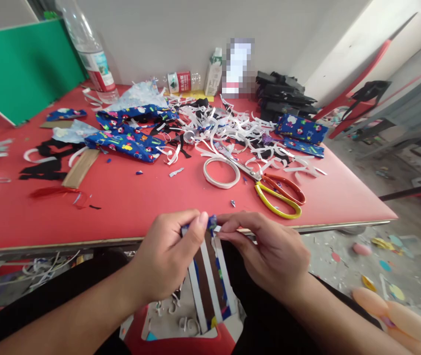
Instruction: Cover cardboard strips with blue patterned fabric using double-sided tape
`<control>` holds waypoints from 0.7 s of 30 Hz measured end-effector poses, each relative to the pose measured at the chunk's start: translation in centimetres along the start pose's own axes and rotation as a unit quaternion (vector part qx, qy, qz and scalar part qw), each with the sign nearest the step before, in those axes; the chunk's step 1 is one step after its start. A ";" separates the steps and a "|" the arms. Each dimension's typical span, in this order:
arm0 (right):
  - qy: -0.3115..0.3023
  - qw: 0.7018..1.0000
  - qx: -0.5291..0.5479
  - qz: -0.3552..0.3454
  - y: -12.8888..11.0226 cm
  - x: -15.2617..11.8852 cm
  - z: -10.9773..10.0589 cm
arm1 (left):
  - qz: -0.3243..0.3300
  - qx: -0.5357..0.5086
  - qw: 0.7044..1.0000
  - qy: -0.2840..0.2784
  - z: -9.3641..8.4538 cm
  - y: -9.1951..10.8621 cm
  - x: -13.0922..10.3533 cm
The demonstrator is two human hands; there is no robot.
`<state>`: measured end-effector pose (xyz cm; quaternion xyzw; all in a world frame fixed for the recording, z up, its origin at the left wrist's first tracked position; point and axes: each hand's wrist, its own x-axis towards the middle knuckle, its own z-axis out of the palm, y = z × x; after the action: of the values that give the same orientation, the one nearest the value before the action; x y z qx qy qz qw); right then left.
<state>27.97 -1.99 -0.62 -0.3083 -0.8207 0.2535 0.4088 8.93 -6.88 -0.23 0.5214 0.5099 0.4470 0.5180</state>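
Note:
A brown panel (203, 281) with white strips along it and blue patterned cloth at its edges hangs between my hands, beyond the table's front edge. My left hand (169, 251) grips its upper left end, thumb on top. At the upper right corner, my right hand (269, 251) pinches with thumb and forefinger close to the end of a white strip. The fingertips of the two hands are a short way apart. On the table, a roll of white tape (221, 185) lies beside scissors with yellow and red handles (279, 212).
White and black scraps (228, 125) cover the back of the red table (140, 212). Blue patterned cloth (125, 143), a large bottle (97, 69), a green board (29, 69), a carton (214, 71) and black pieces (284, 96) are also there. A red stool (140, 330) is below.

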 end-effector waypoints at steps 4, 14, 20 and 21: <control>0.007 1.000 -0.026 0.012 1.0 0.3 -1.8 | 0.000 -0.126 0.981 0.146 -2.0 0.0 1.4; -0.257 0.965 -0.010 0.061 1.5 1.0 -4.2 | 0.050 -0.298 0.827 0.474 -7.2 2.5 4.0; -0.159 0.960 0.117 0.199 -0.5 0.9 -0.9 | 0.060 -0.300 0.906 0.294 -3.6 0.8 2.7; -0.109 0.950 0.172 0.236 -0.3 0.9 -0.5 | 0.055 -0.297 0.914 0.270 -2.8 0.6 2.4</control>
<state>27.83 -1.53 0.31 -0.3883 -0.7079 0.5122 0.2928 6.36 -4.26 0.36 0.2302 0.4447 0.7293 0.4663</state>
